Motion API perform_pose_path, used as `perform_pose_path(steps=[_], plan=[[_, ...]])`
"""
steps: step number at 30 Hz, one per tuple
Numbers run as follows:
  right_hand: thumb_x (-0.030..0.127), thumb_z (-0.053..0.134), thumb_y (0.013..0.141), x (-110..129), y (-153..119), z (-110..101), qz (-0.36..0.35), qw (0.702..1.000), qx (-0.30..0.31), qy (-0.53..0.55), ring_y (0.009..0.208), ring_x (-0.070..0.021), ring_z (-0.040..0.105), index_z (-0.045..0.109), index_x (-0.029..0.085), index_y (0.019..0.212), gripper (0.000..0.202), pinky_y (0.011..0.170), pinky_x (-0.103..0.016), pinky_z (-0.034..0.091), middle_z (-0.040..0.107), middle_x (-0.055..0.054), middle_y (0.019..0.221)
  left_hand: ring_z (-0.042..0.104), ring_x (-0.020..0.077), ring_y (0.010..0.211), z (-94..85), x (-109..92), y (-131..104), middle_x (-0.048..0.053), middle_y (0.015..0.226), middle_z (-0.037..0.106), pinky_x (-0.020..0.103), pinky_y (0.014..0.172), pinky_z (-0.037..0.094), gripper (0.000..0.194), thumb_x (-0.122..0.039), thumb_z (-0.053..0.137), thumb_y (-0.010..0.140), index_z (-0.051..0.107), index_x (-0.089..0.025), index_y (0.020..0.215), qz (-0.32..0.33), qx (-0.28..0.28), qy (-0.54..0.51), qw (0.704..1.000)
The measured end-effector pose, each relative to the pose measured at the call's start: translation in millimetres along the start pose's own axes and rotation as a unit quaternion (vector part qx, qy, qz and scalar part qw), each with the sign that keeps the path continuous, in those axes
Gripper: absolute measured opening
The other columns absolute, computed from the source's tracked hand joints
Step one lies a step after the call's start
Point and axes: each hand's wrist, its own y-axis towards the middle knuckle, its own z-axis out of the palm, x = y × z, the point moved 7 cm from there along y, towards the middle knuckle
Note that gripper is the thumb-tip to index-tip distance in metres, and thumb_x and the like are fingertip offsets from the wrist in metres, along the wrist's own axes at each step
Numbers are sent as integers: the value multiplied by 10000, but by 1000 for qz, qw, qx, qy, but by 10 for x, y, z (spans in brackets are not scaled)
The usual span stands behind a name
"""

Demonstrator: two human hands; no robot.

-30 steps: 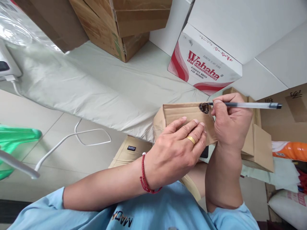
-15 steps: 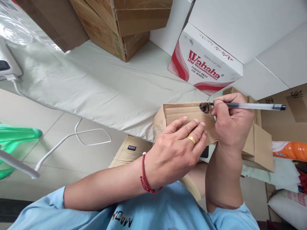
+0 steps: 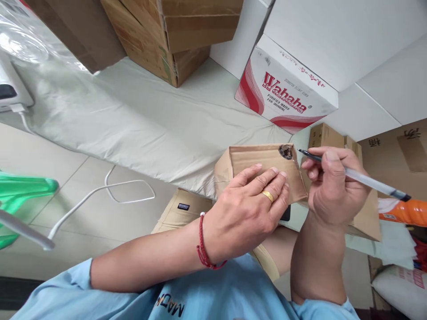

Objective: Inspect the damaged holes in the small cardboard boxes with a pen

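Observation:
A small brown cardboard box (image 3: 260, 155) sits at the table's near edge, with a ragged, dark-edged hole (image 3: 286, 152) near its far right corner. My left hand (image 3: 250, 209) lies flat on the box's top, fingers stretched out. My right hand (image 3: 336, 186) is closed around a pen (image 3: 370, 180) with a clear barrel and black ends. The pen's tip points left, just right of the box and apart from the hole.
A white and red Wahaha water carton (image 3: 287, 89) stands behind the box. Larger cardboard boxes (image 3: 203, 26) are at the back left. More cartons (image 3: 367, 213) and an orange bottle (image 3: 403, 212) sit to the right. A white cable (image 3: 130, 181) hangs at the left.
My right hand has drawn the pen away from the hole, to the right and slightly toward me, and the pen now tilts more. My left hand stays on the box.

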Motion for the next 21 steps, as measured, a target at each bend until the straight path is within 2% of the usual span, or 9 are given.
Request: perform_pose_path(steps=[5,10,14,21], plan=[[255,687,917,-53,-109,-11,-3,999,-46,-22,619,-169,674,706,233,1037,124,640,-329,535,654,53,696,725,243,1325,6,7,3,93,1384,780,452,1167,567,268,-216,666,1038,742,-112,1272,-7,0,-3,1000],[327,753,906,-97,-139,-6,-5,993,-40,-107,736,-200,735,694,229,923,116,736,-369,601,729,-6,799,722,242,1329,10,2,3,98,1395,774,454,1172,564,279,-223,659,1041,736,-107,1283,-6,1,-2,1000],[375,743,934,-101,-143,-5,-18,990,-18,-136,743,-196,734,720,220,938,157,741,-366,603,743,-12,822,724,240,1323,10,8,0,85,1381,782,452,1176,556,287,-220,691,1019,734,-107,1279,-12,-5,-6,1000],[310,749,940,16,-113,42,-45,985,10,-167,699,-175,681,727,231,955,84,665,-334,537,747,-14,834,728,242,1317,17,10,16,83,1378,783,454,1178,557,295,-214,688,1017,729,-103,1287,-12,-2,-3,1000]])
